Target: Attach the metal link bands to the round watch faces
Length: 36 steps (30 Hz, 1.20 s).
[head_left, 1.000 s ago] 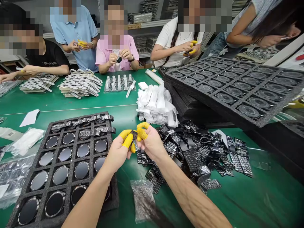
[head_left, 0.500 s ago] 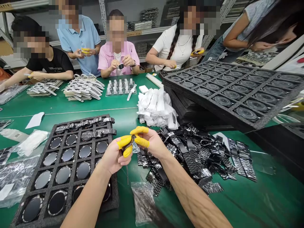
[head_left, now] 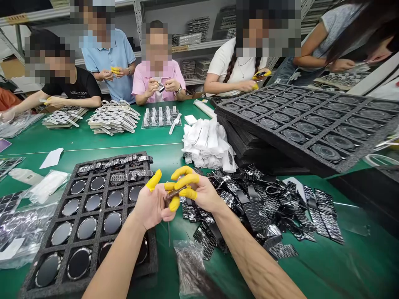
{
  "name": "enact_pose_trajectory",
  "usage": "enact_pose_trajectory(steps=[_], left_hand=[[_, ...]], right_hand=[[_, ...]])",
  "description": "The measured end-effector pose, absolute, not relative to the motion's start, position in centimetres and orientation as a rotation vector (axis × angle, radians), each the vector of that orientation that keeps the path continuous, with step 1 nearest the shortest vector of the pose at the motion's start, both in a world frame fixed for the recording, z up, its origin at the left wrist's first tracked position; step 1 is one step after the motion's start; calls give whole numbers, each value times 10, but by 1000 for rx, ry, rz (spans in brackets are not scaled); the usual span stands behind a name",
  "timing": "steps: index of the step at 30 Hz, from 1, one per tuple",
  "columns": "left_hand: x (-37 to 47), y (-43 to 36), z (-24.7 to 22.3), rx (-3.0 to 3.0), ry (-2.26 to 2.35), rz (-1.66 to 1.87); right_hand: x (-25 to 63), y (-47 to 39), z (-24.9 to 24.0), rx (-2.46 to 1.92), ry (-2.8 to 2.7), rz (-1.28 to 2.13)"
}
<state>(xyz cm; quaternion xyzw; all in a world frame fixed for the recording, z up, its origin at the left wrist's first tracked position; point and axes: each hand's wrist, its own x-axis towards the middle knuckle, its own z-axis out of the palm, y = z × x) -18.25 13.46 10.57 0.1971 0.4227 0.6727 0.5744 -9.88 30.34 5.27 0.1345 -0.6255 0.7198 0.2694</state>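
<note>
Both hands meet over the middle of the green table, yellow covers on several fingers. A small dark, shiny strip [head_left: 177,192] sits between them, partly hidden, so its exact kind is unclear. My right hand [head_left: 199,189] pinches one end of it. Around the lower end curl the fingers of my left hand [head_left: 152,205], while its thumb is raised away. To the left lies a black foam tray [head_left: 104,203] with round watch faces in its pockets; a few at the back have black link bands. A pile of black metal watch bands [head_left: 249,207] lies right of my hands.
A clear bag of thin pins [head_left: 188,265] lies near the front edge. White-wrapped pieces [head_left: 205,143] are heaped behind the bands. A large foam tray [head_left: 305,116] rests tilted on a black stack at right. Plastic bags [head_left: 28,224] lie far left. Several co-workers sit or stand opposite.
My left thumb has lifted off the dark strip and spread outward. My right fingers have shifted over the strip, which shows more now. The view has shifted slightly.
</note>
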Motion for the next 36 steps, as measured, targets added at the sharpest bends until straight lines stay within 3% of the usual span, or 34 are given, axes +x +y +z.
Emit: enact_pose_trajectory(steps=[4,7,10,14,21,24,28,32,36], left_hand=[[-194,107,118,855,2070,1404],[-200,80,125,1054,2819,524],[-200,71,126,1037,2860,-171],[-201,83,122,1009,2827,-335],[-231,77,114,875,2832,209],[-233,73,113,766,2757,783],[-220,89,115,677,2245,1505],[-210,108,111,679,2175,1808],[-202,116,107,602,1944,1843]], right_hand=[[-95,301,60,332,-1482,1968],[-93,301,68,217,-1371,2134],[-92,299,72,19,-1327,2222],[-94,295,75,-158,-1271,2275],[-94,288,78,-185,-1122,2400],[-93,281,79,-152,-1142,2431],[-93,268,80,-129,-1206,2476],[-96,256,75,-119,-1226,2547],[-98,245,66,-112,-1265,2610]])
